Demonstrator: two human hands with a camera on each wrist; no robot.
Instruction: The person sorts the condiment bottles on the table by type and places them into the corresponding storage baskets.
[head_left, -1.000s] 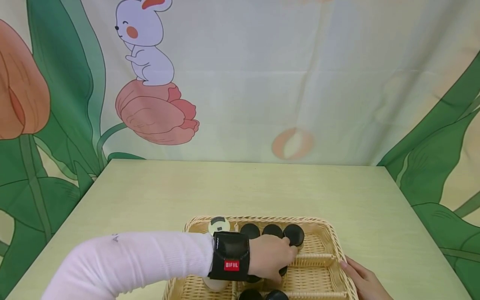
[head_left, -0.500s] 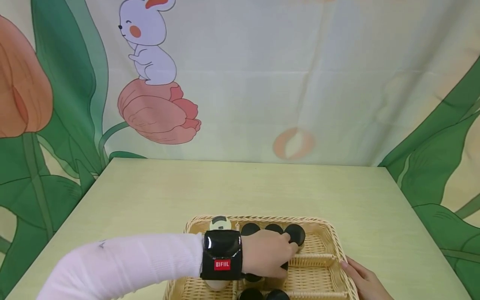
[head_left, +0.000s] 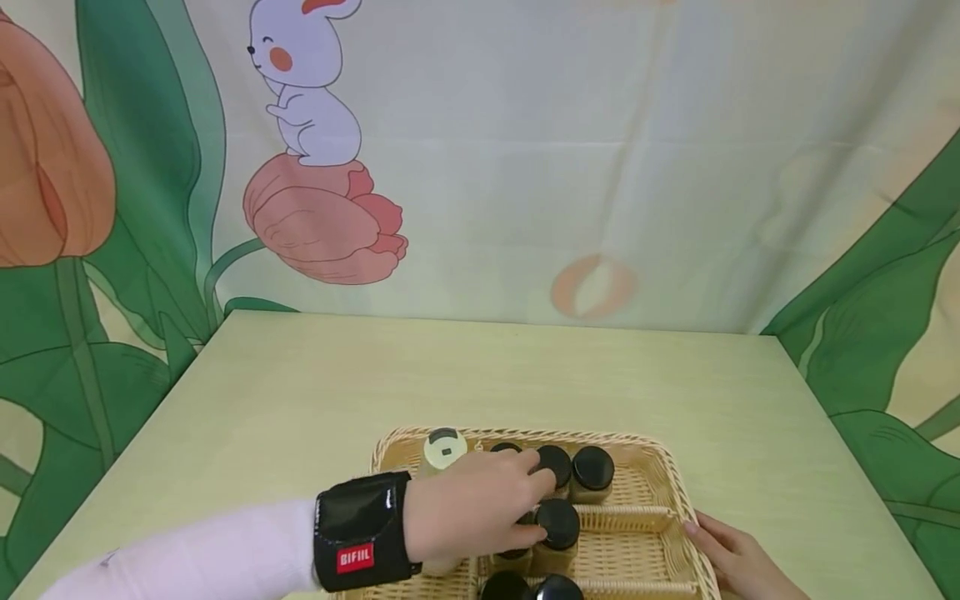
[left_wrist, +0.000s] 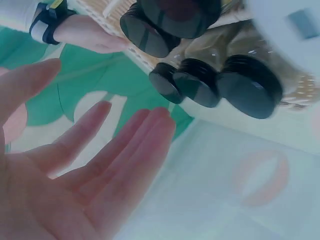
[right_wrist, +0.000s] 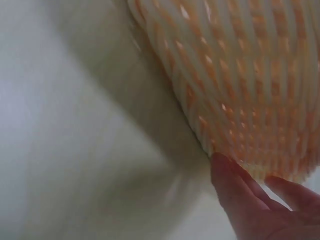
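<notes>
My left hand (head_left: 480, 504) hovers over the wicker basket (head_left: 637, 542), with loosely bent fingers above several black-lidded glass jars. A back-row jar (head_left: 592, 471) and a middle-row jar (head_left: 558, 523) stand upright just right of the fingertips. In the left wrist view the left hand (left_wrist: 95, 165) has spread fingers with nothing between them, below the jars' black lids (left_wrist: 250, 85). At the basket's right side, my right hand (head_left: 738, 554) touches the outer wall near the rim. The right wrist view shows its straight fingers (right_wrist: 230, 180) against the woven side (right_wrist: 250, 100).
Woven dividers (head_left: 626, 521) split the basket into compartments. A jar with a pale lid (head_left: 445, 448) stands in the left column, partly behind the left hand. The table (head_left: 480, 375) stretches back to a printed curtain (head_left: 480, 167).
My left hand has drawn back leftward from the right-hand jars, uncovering the back-row and middle-row lids. The right hand stays at the basket's side. The head view has shifted slightly.
</notes>
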